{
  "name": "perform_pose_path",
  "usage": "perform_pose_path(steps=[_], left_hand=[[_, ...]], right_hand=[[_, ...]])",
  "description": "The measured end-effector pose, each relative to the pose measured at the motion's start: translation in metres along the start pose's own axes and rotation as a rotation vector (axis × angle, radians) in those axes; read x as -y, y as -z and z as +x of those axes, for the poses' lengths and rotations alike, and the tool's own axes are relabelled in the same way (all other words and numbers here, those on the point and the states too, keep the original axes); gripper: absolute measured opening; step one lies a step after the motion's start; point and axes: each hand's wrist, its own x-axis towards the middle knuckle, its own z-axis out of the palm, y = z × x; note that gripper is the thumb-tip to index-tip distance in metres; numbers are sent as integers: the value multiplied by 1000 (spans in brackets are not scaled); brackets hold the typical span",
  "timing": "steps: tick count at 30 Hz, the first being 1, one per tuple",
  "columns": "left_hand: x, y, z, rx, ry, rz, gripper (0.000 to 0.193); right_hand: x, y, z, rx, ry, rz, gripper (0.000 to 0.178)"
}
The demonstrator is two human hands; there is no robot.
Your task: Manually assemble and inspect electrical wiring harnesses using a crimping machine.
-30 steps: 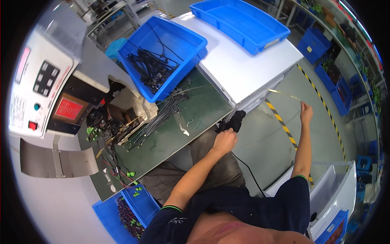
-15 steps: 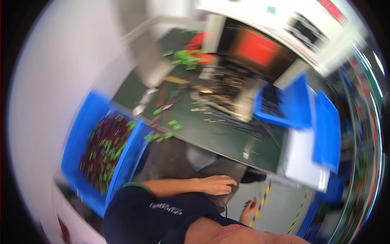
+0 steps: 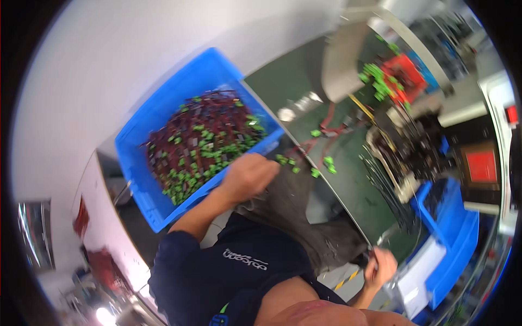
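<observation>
My left hand [image 3: 251, 175] is raised beside the near right rim of a deep blue bin [image 3: 157, 214]. Motion blurs it and its fingers point away, so I cannot tell if it holds anything. Inside the bin lies a heap of dark red wires with green connectors [image 3: 209, 144]. My right hand [image 3: 380, 269] is at the front edge of the green-topped table [image 3: 356, 187], fingers curled together; what is in them, if anything, is hidden. Several loose green connectors [image 3: 329, 163] on red wires lie at the table edge near the bin.
A red tray [image 3: 408, 79] with a pile of green connectors [image 3: 378, 79] stands toward the back. Black cables [image 3: 383, 190] lie along the table beside a cluttered fixture. Blue trays [image 3: 457, 231] and a white sheet [image 3: 418, 277] are at the right. A white wall rises behind the bin.
The view has swung left, bringing the bin toward the middle. My left hand has risen from my lap to the bin's side. My right hand has come up to the table edge.
</observation>
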Motion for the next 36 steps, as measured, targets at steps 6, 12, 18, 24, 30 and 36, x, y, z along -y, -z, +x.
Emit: perform_pose_path(steps=[6, 12, 18, 24, 30, 36], left_hand=[[1, 6, 24, 30, 68, 42, 19], [-29, -38, 82, 50, 50, 165, 46], [-25, -89, 118, 155, 233, 59, 34], [-15, -97, 126, 213, 200, -153, 23], [12, -84, 121, 258, 408, -461, 23], [-7, -51, 119, 236, 224, -137, 19]], right_hand=[[64, 26, 166, 291, 492, 77, 33], [56, 43, 162, 9, 470, 239, 26], [33, 64, 155, -157, 498, 493, 19], [37, 96, 94, -435, 130, 288, 13], [4, 108, 28, -603, -685, 176, 20], [-44, 40, -42, -86, -714, -12, 24]])
